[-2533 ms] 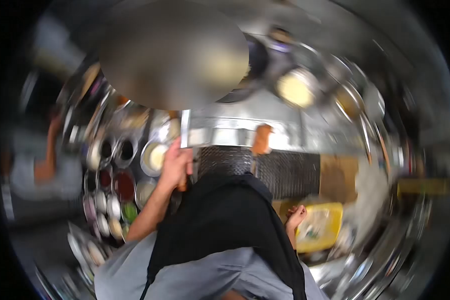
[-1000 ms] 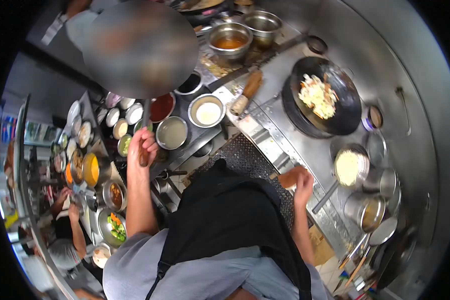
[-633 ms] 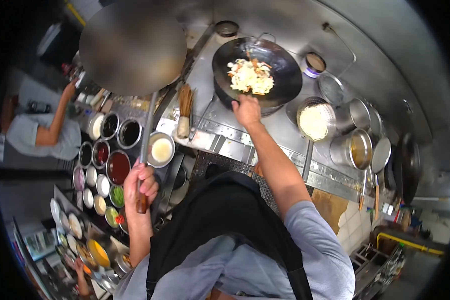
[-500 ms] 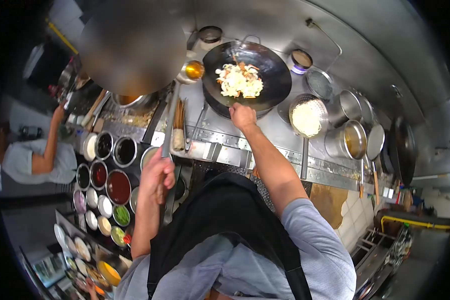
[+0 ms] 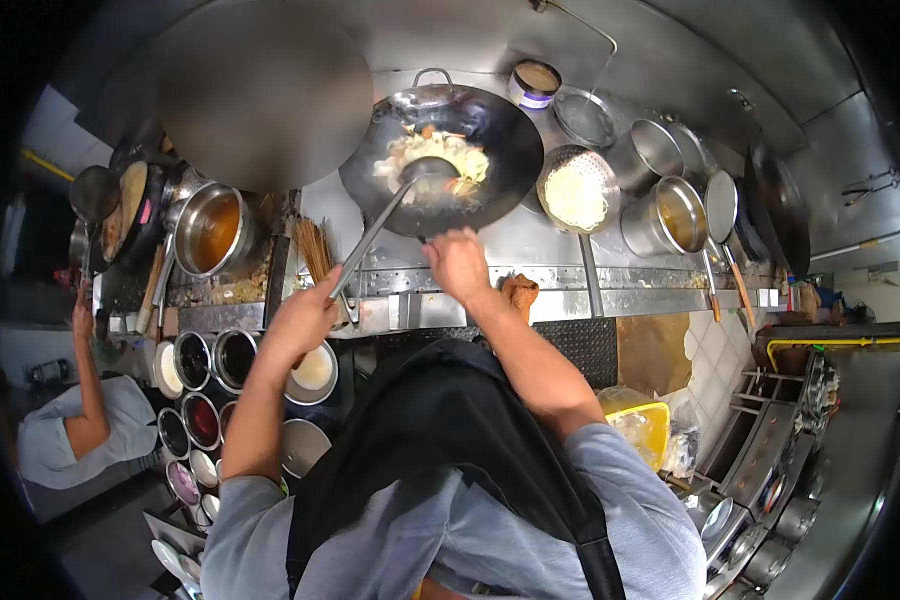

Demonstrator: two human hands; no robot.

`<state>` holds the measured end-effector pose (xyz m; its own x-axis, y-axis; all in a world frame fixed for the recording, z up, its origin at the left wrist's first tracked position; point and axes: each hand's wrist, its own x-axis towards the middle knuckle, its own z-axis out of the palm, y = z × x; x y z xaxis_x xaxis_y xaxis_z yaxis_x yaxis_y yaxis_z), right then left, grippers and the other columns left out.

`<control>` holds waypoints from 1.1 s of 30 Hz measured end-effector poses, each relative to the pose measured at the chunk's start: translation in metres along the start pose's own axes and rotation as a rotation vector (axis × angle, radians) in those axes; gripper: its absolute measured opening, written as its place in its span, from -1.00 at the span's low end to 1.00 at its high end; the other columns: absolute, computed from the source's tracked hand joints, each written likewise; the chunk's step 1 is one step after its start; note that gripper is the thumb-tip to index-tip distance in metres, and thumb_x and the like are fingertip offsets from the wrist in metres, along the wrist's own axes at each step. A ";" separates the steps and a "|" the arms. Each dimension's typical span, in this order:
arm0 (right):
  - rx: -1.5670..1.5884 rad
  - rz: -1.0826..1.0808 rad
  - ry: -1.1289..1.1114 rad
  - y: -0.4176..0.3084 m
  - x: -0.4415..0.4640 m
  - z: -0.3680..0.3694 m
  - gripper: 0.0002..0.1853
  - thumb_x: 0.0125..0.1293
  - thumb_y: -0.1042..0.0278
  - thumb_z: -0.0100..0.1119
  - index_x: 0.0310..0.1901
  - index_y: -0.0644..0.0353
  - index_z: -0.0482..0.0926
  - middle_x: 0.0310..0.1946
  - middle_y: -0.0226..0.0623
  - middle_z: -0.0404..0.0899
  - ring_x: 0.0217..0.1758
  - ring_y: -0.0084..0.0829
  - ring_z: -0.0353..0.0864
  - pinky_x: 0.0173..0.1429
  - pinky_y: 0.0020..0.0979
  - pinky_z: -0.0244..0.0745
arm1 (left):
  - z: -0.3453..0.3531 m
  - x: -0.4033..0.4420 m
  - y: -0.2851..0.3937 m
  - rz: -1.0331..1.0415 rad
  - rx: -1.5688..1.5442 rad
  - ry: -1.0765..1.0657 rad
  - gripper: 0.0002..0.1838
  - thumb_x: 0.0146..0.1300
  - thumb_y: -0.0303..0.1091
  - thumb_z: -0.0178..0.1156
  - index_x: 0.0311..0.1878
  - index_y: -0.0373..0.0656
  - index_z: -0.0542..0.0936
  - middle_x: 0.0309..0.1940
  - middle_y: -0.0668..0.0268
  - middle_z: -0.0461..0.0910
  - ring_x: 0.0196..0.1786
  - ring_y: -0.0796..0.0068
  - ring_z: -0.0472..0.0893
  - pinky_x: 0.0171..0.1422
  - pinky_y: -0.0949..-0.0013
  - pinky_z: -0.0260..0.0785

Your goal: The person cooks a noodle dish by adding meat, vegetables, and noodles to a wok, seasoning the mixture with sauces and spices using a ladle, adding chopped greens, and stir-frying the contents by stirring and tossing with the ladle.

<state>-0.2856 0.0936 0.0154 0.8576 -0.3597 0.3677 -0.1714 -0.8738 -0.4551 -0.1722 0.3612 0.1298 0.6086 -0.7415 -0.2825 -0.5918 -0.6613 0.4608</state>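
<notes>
My left hand (image 5: 305, 318) is closed around the handle of a long metal ladle (image 5: 378, 228). The ladle's bowl rests down in a black wok (image 5: 515, 150), over pale chopped food (image 5: 460, 158) with some orange strips. At the wok's near rim my right hand (image 5: 458, 265) is closed, gripping the wok there; its fingertips are partly hidden. A metal loop handle (image 5: 433, 78) stands on the wok's far side. Just right of the wok, a perforated strainer (image 5: 547, 185) holds pale noodles (image 5: 580, 192).
Metal pots (image 5: 663, 225) stand at the right, and a pot of brown liquid (image 5: 210, 230) at the left. A bamboo brush (image 5: 313, 250) lies left of the wok. Several sauce containers (image 5: 200, 420) sit lower left. Another person (image 5: 85, 425) works at far left. A yellow bin (image 5: 653, 430) is behind on the right.
My left hand has brought the ladle forward, from beside the wok into the food. My right hand stays at the wok's near rim. The view has shifted.
</notes>
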 end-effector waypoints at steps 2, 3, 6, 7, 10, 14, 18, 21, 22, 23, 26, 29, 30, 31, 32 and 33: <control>0.045 -0.010 -0.024 -0.008 -0.050 -0.010 -0.86 0.17 0.35 0.42 -0.43 0.21 0.69 -0.44 -0.10 0.62 -0.25 -0.02 0.60 -0.02 -0.07 0.48 | 0.023 0.008 0.001 -0.041 -0.053 0.049 -0.31 0.27 -0.40 0.20 0.51 0.05 0.35 -0.28 -0.09 0.68 -0.18 -0.20 0.66 -0.02 -0.08 0.49; 0.064 -0.017 -0.039 -0.009 -0.070 -0.015 -0.87 0.16 0.36 0.41 -0.42 0.21 0.70 -0.43 -0.09 0.63 -0.24 -0.02 0.60 -0.03 -0.07 0.48 | 0.023 0.003 0.003 -0.038 -0.060 0.062 -0.30 0.27 -0.40 0.21 0.51 0.06 0.35 -0.27 -0.09 0.68 -0.18 -0.21 0.66 -0.02 -0.08 0.49; 0.172 -0.032 0.037 0.001 -0.099 -0.015 -0.85 0.10 0.34 0.48 -0.45 0.19 0.69 -0.44 -0.11 0.60 -0.31 -0.03 0.55 -0.13 -0.07 0.48 | 0.008 -0.032 0.015 -0.042 -0.100 0.075 -0.27 0.27 -0.40 0.25 0.53 0.11 0.33 -0.27 -0.08 0.68 -0.20 -0.20 0.67 -0.04 -0.10 0.49; 0.079 -0.041 0.027 -0.011 -0.075 -0.036 -0.83 0.11 0.32 0.47 -0.47 0.19 0.67 -0.43 -0.13 0.59 -0.32 -0.04 0.53 -0.13 -0.09 0.46 | -0.017 -0.045 0.025 -0.109 -0.099 -0.013 -0.26 0.27 -0.40 0.25 0.54 0.11 0.31 -0.27 -0.09 0.67 -0.19 -0.18 0.67 -0.04 -0.07 0.49; 0.107 0.019 0.071 -0.002 -0.015 -0.027 -0.82 0.16 0.30 0.42 -0.49 0.19 0.68 -0.45 -0.17 0.60 -0.29 -0.06 0.55 -0.10 -0.09 0.45 | -0.063 -0.065 0.040 -0.245 -0.112 -0.195 -0.25 0.27 -0.38 0.26 0.54 0.11 0.30 -0.27 -0.07 0.68 -0.19 -0.18 0.67 -0.04 -0.07 0.50; 0.112 0.038 0.057 0.002 0.007 -0.003 -0.82 0.19 0.29 0.39 -0.48 0.19 0.69 -0.45 -0.14 0.61 -0.28 -0.07 0.56 -0.08 -0.07 0.45 | -0.015 -0.033 0.013 -0.023 0.003 -0.050 -0.25 0.28 -0.35 0.28 0.54 0.11 0.30 -0.32 -0.07 0.68 -0.22 -0.18 0.67 -0.08 -0.08 0.48; 0.119 -0.027 -0.006 0.000 -0.075 -0.016 -0.83 0.15 0.30 0.43 -0.48 0.16 0.68 -0.46 -0.15 0.59 -0.27 -0.07 0.55 -0.11 -0.07 0.45 | 0.046 -0.007 0.010 -0.052 -0.011 0.119 -0.27 0.27 -0.32 0.28 0.53 0.13 0.32 -0.31 -0.11 0.67 -0.21 -0.19 0.66 -0.11 -0.12 0.43; 0.129 -0.080 0.016 0.009 -0.091 -0.025 -0.85 0.13 0.31 0.44 -0.46 0.15 0.67 -0.45 -0.14 0.56 -0.25 -0.06 0.52 -0.15 -0.05 0.44 | 0.023 -0.034 0.022 -0.115 -0.101 0.089 -0.24 0.27 -0.32 0.29 0.54 0.16 0.30 -0.30 -0.15 0.65 -0.22 -0.19 0.67 -0.10 -0.12 0.44; 0.119 -0.087 0.014 0.005 -0.092 -0.032 -0.85 0.13 0.31 0.45 -0.45 0.15 0.67 -0.44 -0.14 0.55 -0.25 -0.05 0.51 -0.16 -0.04 0.44 | -0.001 -0.045 0.038 -0.207 -0.090 0.016 -0.23 0.27 -0.32 0.29 0.55 0.17 0.29 -0.34 -0.15 0.63 -0.24 -0.19 0.66 -0.12 -0.08 0.46; 0.128 -0.054 0.014 -0.001 -0.071 -0.046 -0.84 0.16 0.30 0.43 -0.45 0.15 0.65 -0.42 -0.13 0.53 -0.26 -0.05 0.49 -0.16 -0.04 0.42 | -0.010 -0.053 0.030 -0.195 -0.125 0.010 -0.26 0.28 -0.35 0.28 0.55 0.17 0.32 -0.40 -0.12 0.60 -0.32 -0.08 0.66 -0.11 0.05 0.49; 0.144 -0.020 0.042 0.005 -0.014 -0.045 -0.81 0.18 0.29 0.41 -0.48 0.17 0.64 -0.49 -0.18 0.54 -0.28 -0.07 0.52 -0.11 -0.07 0.42 | -0.046 -0.065 0.032 -0.219 -0.119 -0.019 -0.31 0.29 -0.41 0.24 0.52 0.07 0.36 -0.44 -0.06 0.57 -0.40 0.11 0.59 -0.11 0.17 0.47; 0.134 -0.002 0.028 0.024 0.009 -0.013 -0.82 0.20 0.25 0.39 -0.46 0.13 0.67 -0.44 -0.18 0.63 -0.23 -0.15 0.60 0.04 -0.16 0.44 | -0.058 -0.052 0.022 -0.221 -0.094 0.005 -0.32 0.29 -0.45 0.22 0.51 -0.03 0.37 -0.47 -0.02 0.55 -0.41 0.17 0.54 -0.11 0.20 0.46; 0.121 0.017 0.016 0.030 0.013 -0.003 -0.81 0.22 0.22 0.37 -0.45 0.13 0.68 -0.42 -0.18 0.64 -0.21 -0.16 0.62 0.07 -0.17 0.44 | -0.048 -0.041 0.013 -0.229 -0.102 0.026 -0.33 0.29 -0.46 0.21 0.50 -0.07 0.37 -0.47 -0.01 0.54 -0.41 0.15 0.55 -0.10 0.19 0.46; 0.110 0.032 0.001 0.036 0.018 0.006 -0.79 0.24 0.20 0.35 -0.44 0.13 0.69 -0.41 -0.17 0.65 -0.19 -0.16 0.63 0.11 -0.17 0.44 | -0.034 -0.030 0.001 -0.242 -0.111 0.048 -0.33 0.28 -0.47 0.21 0.50 -0.11 0.37 -0.47 0.00 0.54 -0.40 0.14 0.56 -0.09 0.18 0.47; 0.100 0.043 -0.015 0.041 0.021 0.014 -0.78 0.26 0.18 0.34 -0.43 0.12 0.70 -0.39 -0.17 0.67 -0.17 -0.17 0.65 0.14 -0.18 0.44 | -0.010 -0.015 -0.025 -0.157 -0.096 0.137 -0.35 0.29 -0.50 0.18 0.49 -0.16 0.38 -0.51 0.09 0.54 -0.48 0.26 0.55 -0.25 0.23 0.47; 0.106 0.044 -0.037 0.047 0.022 0.025 -0.76 0.28 0.16 0.32 -0.42 0.13 0.70 -0.38 -0.17 0.67 -0.15 -0.17 0.66 0.16 -0.17 0.44 | -0.007 -0.007 -0.016 -0.196 -0.192 0.130 -0.35 0.29 -0.50 0.17 0.49 -0.18 0.38 -0.53 0.14 0.54 -0.51 0.32 0.54 -0.32 0.25 0.45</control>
<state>-0.2622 0.0525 -0.0185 0.8680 -0.3831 0.3160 -0.1590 -0.8172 -0.5540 -0.1630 0.3780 0.1303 0.7715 -0.5725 -0.2775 -0.3526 -0.7478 0.5625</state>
